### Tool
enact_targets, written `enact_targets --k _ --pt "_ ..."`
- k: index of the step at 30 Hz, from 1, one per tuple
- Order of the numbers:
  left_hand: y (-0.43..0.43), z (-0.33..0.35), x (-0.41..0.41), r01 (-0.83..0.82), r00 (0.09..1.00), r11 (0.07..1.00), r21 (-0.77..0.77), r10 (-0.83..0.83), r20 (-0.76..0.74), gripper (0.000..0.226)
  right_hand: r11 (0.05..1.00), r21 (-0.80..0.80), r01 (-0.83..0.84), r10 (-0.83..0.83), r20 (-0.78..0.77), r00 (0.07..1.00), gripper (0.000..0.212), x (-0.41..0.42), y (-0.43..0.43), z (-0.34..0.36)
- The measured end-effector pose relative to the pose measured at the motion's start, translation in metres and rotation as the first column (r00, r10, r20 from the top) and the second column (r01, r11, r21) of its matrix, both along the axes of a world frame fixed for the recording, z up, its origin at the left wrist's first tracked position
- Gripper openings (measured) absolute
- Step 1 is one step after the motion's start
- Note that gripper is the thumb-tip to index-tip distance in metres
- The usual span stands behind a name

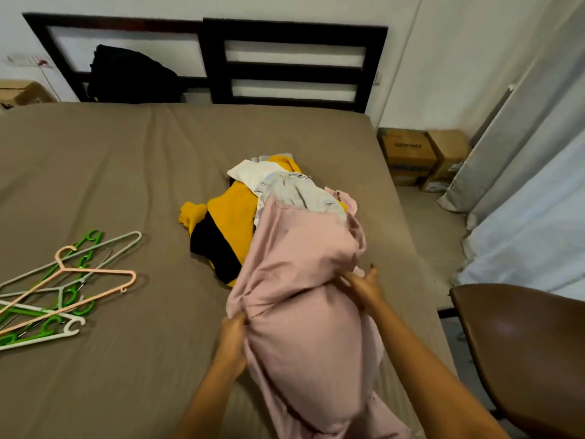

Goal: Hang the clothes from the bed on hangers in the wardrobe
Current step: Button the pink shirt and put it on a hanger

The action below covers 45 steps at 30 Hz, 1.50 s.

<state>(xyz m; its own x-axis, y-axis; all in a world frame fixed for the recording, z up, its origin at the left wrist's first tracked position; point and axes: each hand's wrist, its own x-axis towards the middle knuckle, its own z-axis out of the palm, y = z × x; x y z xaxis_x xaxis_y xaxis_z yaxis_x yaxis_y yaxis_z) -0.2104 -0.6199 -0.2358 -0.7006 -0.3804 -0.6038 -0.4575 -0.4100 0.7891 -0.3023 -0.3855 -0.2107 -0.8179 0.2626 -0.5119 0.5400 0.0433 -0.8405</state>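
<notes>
Pink shirt (304, 280): left grip (234, 327) and right grip (364, 282) both pinching its cloth. Advised: shake open, find collar, then reach for hangers (98, 270).

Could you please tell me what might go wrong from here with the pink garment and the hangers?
1. The pink garment, gripped by the left hand with the right hand at its fold, overlaps the pale shirt and the yellow-and-black garment; lifting it could drag them along.
2. The hangers lie tangled in a heap, away from both hands; picking one may pull up others.
</notes>
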Motion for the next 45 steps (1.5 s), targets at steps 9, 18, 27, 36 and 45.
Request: enact_targets --k 9,18,27,36,45 --pt "-0.034 -0.011 0.060 0.319 0.932 0.860 -0.399 -0.208 0.297 0.053 0.970 0.199 0.142 -0.110 -0.166 0.980 0.021 0.067 -0.079 -0.022" --pt "0.010 0.059 0.032 0.340 0.937 0.939 -0.047 -0.343 -0.062 0.008 0.337 0.448 -0.828 0.937 -0.245 0.249 0.051 0.127 -0.081 0.033" --pt "0.013 0.095 0.041 0.468 0.879 0.883 -0.024 -0.468 -0.092 0.034 0.619 0.616 -0.487 0.778 -0.399 0.485 0.110 0.093 -0.038 0.055" --pt "-0.017 0.186 0.020 0.518 0.683 0.580 -0.628 -0.723 -0.105 0.038 0.534 0.725 -0.436 0.846 -0.457 0.275 0.019 0.075 -0.058 0.166" --pt "-0.011 0.248 0.027 -0.226 0.769 0.581 -0.782 -0.386 -0.509 0.028 0.823 0.518 -0.234 0.564 -0.689 0.455 0.022 0.083 -0.071 0.280"
